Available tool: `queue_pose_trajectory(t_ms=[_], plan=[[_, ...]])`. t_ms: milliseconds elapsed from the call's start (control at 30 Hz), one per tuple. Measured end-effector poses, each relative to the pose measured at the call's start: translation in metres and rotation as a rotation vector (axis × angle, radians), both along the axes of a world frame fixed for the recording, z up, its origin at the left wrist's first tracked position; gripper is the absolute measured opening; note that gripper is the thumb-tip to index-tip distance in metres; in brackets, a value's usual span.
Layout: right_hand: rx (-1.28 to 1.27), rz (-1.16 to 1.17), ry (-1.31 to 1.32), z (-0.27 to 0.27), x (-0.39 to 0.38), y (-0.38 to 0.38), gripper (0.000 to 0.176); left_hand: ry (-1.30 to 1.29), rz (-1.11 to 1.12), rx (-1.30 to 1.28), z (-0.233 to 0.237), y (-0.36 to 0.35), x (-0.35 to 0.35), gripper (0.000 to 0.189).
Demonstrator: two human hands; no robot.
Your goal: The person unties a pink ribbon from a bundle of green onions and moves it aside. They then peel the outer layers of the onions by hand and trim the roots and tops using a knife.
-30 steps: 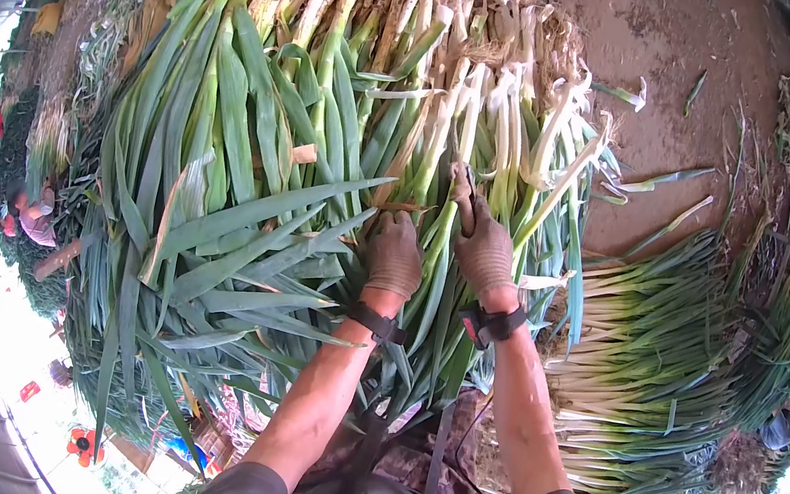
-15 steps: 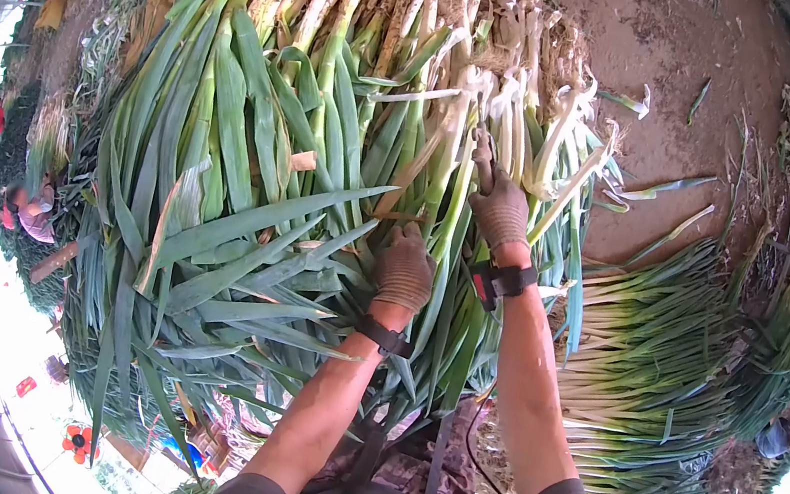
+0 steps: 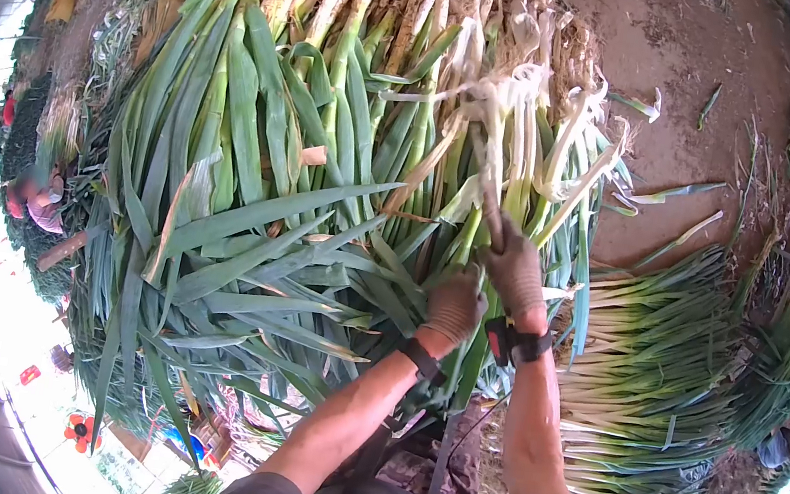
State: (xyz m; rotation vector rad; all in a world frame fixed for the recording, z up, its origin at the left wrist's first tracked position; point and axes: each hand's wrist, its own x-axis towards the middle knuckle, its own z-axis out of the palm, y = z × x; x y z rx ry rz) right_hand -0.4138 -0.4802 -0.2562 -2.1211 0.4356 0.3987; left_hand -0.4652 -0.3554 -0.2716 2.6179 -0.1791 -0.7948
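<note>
A big heap of green onions [image 3: 266, 158] lies before me, leaves toward me, white stalks and roots at the far end. My gloved left hand [image 3: 454, 306] is closed around the green leaves of one onion near the heap's right side. My gloved right hand [image 3: 517, 264] is closed on a thin dark tool [image 3: 487, 184] that points up along the pale stalk of that onion [image 3: 495, 110]. Both wrists wear dark bands.
A second pile of trimmed green onions [image 3: 662, 355] lies on the ground at my right. Bare dirt [image 3: 682, 75] with scattered leaf scraps lies beyond. Another person [image 3: 36, 202] crouches at the far left among more bundles.
Both hands pulled back toward me and to the right. The held onion slid out of the heap with them, and my right hand dropped lower along the stalk.
</note>
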Motion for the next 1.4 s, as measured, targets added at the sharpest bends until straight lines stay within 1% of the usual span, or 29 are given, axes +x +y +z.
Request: queue_pose_trajectory(t_ms=[33,100,133,167,200,233,267,300,400,433,500,533,567,600,633,700,733,767,800,867,900,1000,1067,1100,1133,1167,1233,1333,1400], plan=[[0.077,0.051,0.025,0.010,-0.003,0.003,0.053,0.087,-0.040,-0.045,0.002,0.001,0.002,0.037],[0.092,0.016,-0.048,0.016,-0.013,0.004,0.055,0.258,-0.116,-0.133,0.007,0.011,0.009,0.034],[0.103,-0.003,-0.086,0.020,-0.014,0.005,0.056,0.135,-0.096,-0.121,0.009,0.018,0.023,0.030],[0.129,-0.009,0.051,0.026,-0.014,0.005,0.057,0.011,-0.080,-0.108,0.009,0.026,0.044,0.026],[0.138,0.034,0.046,0.028,-0.015,0.007,0.058,-0.232,0.166,-0.243,0.001,0.039,0.056,0.023],[0.146,0.078,0.043,0.029,-0.017,0.009,0.058,-0.315,0.301,-0.175,0.006,0.045,0.079,0.027],[0.153,0.124,0.041,0.029,-0.021,0.012,0.059,-0.380,0.316,-0.133,0.009,0.049,0.105,0.034],[0.112,0.098,0.005,0.024,-0.025,0.017,0.060,-0.303,0.276,-0.070,0.005,0.053,0.128,0.030],[0.124,0.079,0.020,0.024,-0.030,0.023,0.062,-0.635,0.074,0.189,-0.038,0.051,0.168,0.029],[0.137,0.083,0.012,0.023,-0.033,0.023,0.060,-0.585,0.078,0.286,-0.040,0.046,0.175,0.032],[0.142,-0.009,0.036,0.029,-0.037,0.023,0.060,-0.478,0.090,0.476,-0.046,0.032,0.184,0.037],[0.143,-0.053,0.052,0.035,-0.037,0.022,0.060,-0.475,0.100,0.493,-0.049,0.029,0.186,0.039],[0.090,-0.032,0.143,0.044,-0.038,0.017,0.061,-0.471,0.110,0.511,-0.052,0.027,0.186,0.041],[0.092,-0.009,0.129,0.044,-0.041,0.015,0.061,-0.468,0.117,0.530,-0.054,0.026,0.185,0.044],[0.096,0.014,0.115,0.044,-0.047,0.012,0.061,-0.392,0.082,0.418,-0.055,0.030,0.181,0.052],[0.112,0.029,0.061,0.040,-0.064,0.008,0.062,-0.251,0.143,0.286,-0.050,0.023,0.157,0.050],[0.119,0.014,0.099,0.045,-0.069,0.006,0.062,-0.179,0.174,0.216,-0.048,0.019,0.143,0.049],[0.124,-0.001,0.140,0.053,-0.074,0.003,0.062,-0.173,0.096,0.157,-0.046,0.022,0.132,0.049],[0.131,-0.015,0.184,0.061,-0.080,0.000,0.062,-0.154,0.087,0.137,-0.047,0.024,0.119,0.049],[0.125,-0.008,0.187,0.074,-0.100,0.003,0.064,-0.120,0.071,0.105,-0.050,0.032,0.097,0.050],[0.126,0.013,0.208,0.081,-0.109,0.005,0.064,-0.106,0.089,0.032,-0.050,0.038,0.090,0.048],[0.120,0.017,0.323,0.098,-0.120,0.009,0.066,0.006,0.098,0.068,-0.047,0.055,0.072,0.049],[0.084,0.071,0.394,0.096,-0.131,0.013,0.067,0.006,0.118,0.030,-0.045,0.060,0.072,0.041],[0.069,0.139,0.377,0.090,-0.138,0.018,0.068,0.013,0.145,-0.001,-0.050,0.062,0.074,0.038],[0.064,0.132,0.381,0.087,-0.140,0.022,0.068,0.019,0.172,-0.032,-0.062,0.067,0.072,0.036],[0.059,0.125,0.383,0.084,-0.140,0.026,0.068,-0.046,0.197,-0.159,-0.073,0.073,0.070,0.034],[0.076,0.076,0.349,0.081,-0.130,0.031,0.066,-0.017,0.214,-0.145,-0.072,0.073,0.070,0.034],[-0.008,0.119,0.305,0.067,-0.117,0.036,0.063,0.024,0.233,-0.133,-0.071,0.072,0.071,0.036],[-0.011,0.093,0.268,0.053,-0.111,0.035,0.062,0.031,0.259,-0.124,-0.071,0.070,0.072,0.037]])
